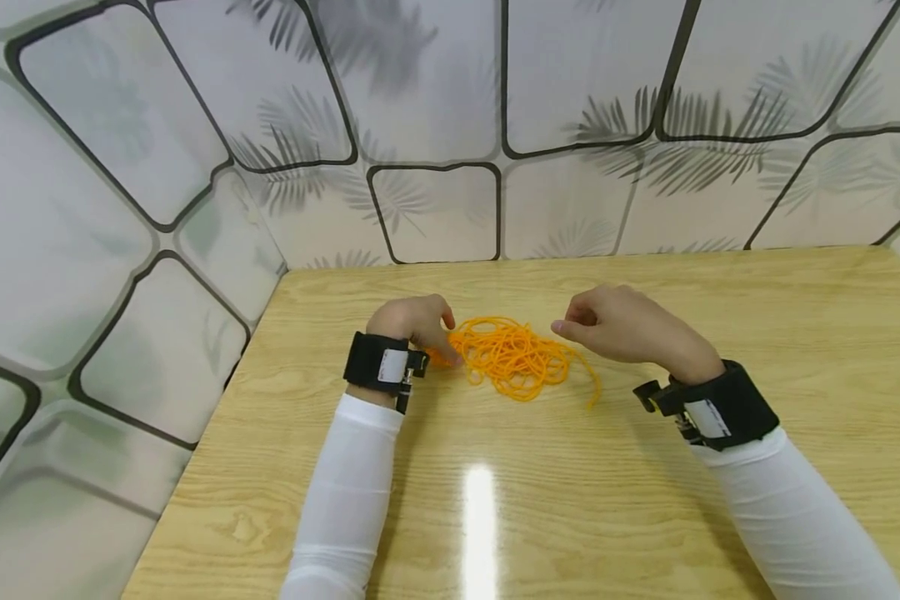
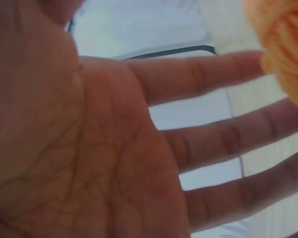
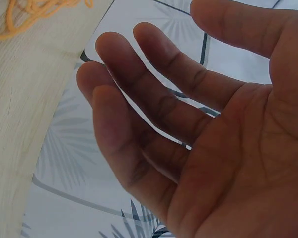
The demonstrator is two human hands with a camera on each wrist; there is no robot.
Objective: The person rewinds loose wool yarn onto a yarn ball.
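A loose tangle of orange yarn (image 1: 512, 354) lies on the table, one free end trailing off to its right. My left hand (image 1: 416, 323) is at the tangle's left side, beside a denser wound bundle of the yarn (image 1: 438, 358). In the left wrist view that bundle (image 2: 290, 49) shows at the upper right, and the nearly straight fingers (image 2: 203, 74) reach to it, their tips partly hidden or out of frame. My right hand (image 1: 622, 327) hovers to the right of the tangle, holding nothing. Its fingers (image 3: 164, 104) are loosely bent and apart from the yarn.
The wood-grain table (image 1: 570, 500) extends around the yarn on all sides. Behind it and to the left stand walls (image 1: 435, 208) with a dark-lined leaf pattern, close to the table's far edge. Each wrist wears a black strap (image 1: 377, 362) with a small camera.
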